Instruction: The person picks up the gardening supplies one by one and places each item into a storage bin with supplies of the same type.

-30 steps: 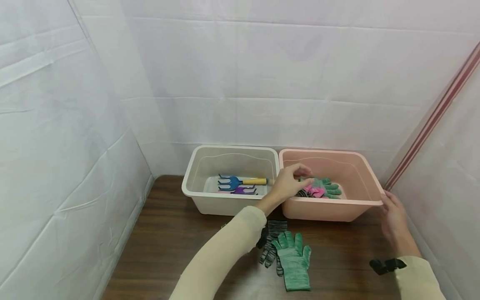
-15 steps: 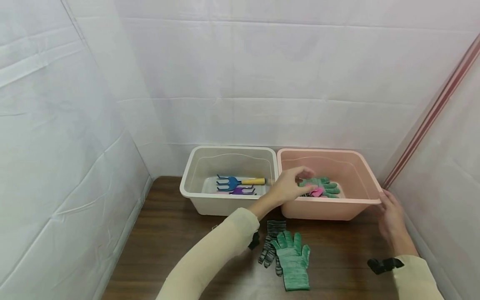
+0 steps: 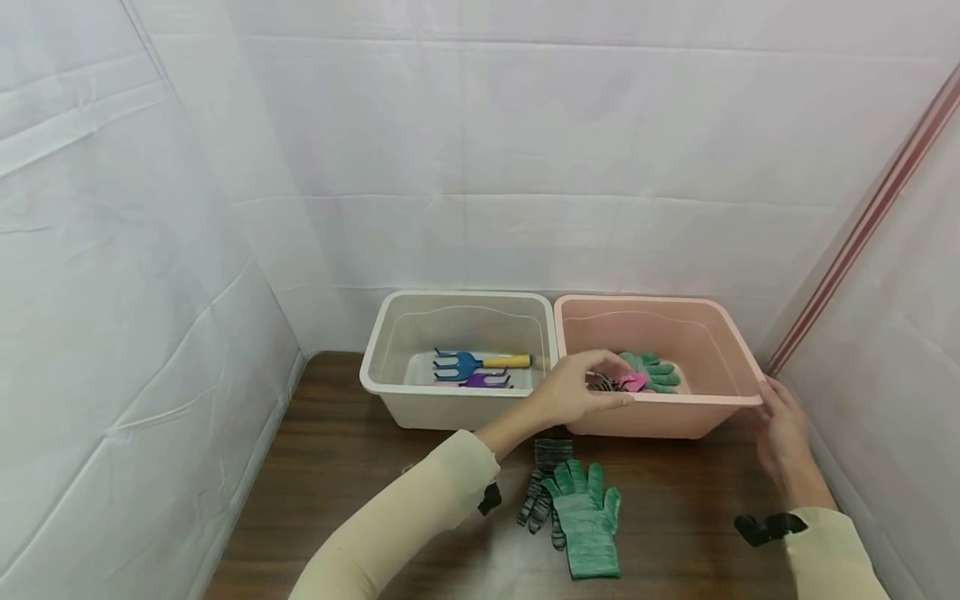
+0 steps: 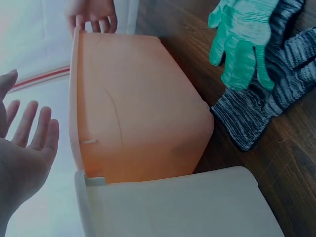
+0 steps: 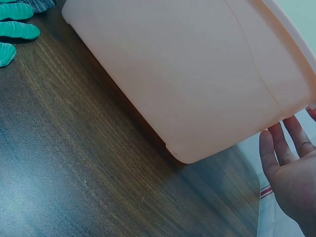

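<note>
My left hand hovers over the near left rim of the pink bin. Its fingers are spread and nothing is in them, as the left wrist view shows of the left hand. Inside that bin lie a green glove, something pink and a dark striped piece, partly behind the hand. At the bin's right end, my right hand grips the rim. In the right wrist view, the right hand has its fingers against the bin's outer end, with the thumb mostly out of frame.
A pale grey bin stands against the pink one's left side. It holds a blue hand cultivator with a yellow handle and a purple fork head. A green glove overlaps a dark striped glove on the wooden table.
My left hand has drawn back slightly toward me and lower, from over the gloves to the near rim. The right hand stays at the pink bin's corner.
</note>
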The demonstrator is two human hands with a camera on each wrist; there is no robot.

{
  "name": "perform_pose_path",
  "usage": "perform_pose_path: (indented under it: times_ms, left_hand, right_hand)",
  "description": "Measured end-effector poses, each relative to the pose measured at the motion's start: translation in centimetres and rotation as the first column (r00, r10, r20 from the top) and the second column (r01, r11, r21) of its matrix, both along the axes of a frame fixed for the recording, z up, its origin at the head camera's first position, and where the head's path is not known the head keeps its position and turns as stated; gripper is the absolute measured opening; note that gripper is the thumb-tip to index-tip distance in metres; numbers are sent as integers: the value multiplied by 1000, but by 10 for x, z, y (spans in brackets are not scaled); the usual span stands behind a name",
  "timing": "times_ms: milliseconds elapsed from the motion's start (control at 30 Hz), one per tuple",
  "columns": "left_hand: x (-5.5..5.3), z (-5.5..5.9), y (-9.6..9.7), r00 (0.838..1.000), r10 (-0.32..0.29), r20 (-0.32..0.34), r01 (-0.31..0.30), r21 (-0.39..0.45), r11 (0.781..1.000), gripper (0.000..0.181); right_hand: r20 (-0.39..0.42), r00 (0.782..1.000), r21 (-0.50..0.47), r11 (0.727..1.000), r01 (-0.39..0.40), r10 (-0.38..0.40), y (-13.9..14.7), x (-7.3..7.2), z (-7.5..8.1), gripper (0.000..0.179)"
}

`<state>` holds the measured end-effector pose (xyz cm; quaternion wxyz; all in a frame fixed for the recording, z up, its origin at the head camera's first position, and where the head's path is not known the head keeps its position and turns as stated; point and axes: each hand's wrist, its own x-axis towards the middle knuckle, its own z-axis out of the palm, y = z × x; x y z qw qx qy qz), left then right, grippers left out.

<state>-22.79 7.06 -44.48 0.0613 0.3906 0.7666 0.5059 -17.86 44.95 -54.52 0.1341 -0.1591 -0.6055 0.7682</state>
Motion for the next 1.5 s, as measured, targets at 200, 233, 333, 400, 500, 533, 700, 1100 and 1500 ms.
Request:
perform_pose_path:
  times_ms: [200,233,333,400,500,533,700,1100,1500]
  left_hand:
    - [5,-1,-5,1000,-28,-4,28,-3,1000,38]
    - [6,0,-6,999,-30,-13,29,-9,1000,38]
    - [8,0,-8,998,-33,-49,32,-21,999,37]
    - [9,0,-10,998,-33,-62,31,-30,999,37]
    - [13,-3,-12,999,-32,-42,30,-45,999,38]
    - [14,-4,-13,999,-33,-32,31,-50,998,39]
    - [21,-10,-12,998,-59,24,60,-41,997,43]
    - [36,-28,-14,992,-95,79,101,-82,992,46]
    - [42,-54,-16,991,-103,86,113,-116,987,44]
  right_hand:
    - [52,999,54,998,14,-17,-3,-1,1,60]
    - [54,998,53,998,16,-19,-4,-1,1,61]
    - [55,998,61,998,17,-21,-5,-2,0,62]
    - [41,999,43,999,14,-16,-5,-2,0,61]
    - [21,1000,31,1000,4,-5,-3,-2,0,58]
    - [13,1000,23,1000,0,0,-2,-2,0,57]
    - [-3,1000,-4,1000,-5,5,1,-1,-1,54]
    - [30,999,17,1000,19,-20,0,1,-1,58]
    - [58,997,36,998,53,-55,-2,0,-2,60]
